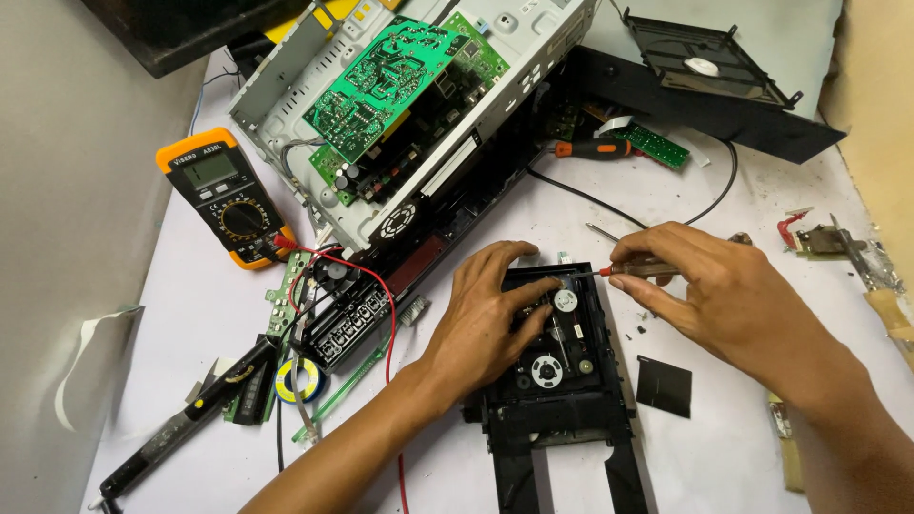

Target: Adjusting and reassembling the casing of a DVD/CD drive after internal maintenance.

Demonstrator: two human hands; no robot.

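Black plastic disc-drive mechanism (557,381) lies near centre on the white table (724,447), its round spindle hub facing up. The left hand (490,319) rests flat on the mechanism's left part, fingers pressing the top, grasping nothing. The right hand (709,286), just right of it, pinches a small screwdriver (636,270) whose tip meets the mechanism's far edge. A black square piece (664,385) lies to the right. At near left lie a soldering iron (181,424) and solder coil (297,381). Farther left sits an orange multimeter (227,195). At far centre stands an opened metal chassis (533,48) carrying a green circuit board (381,81).
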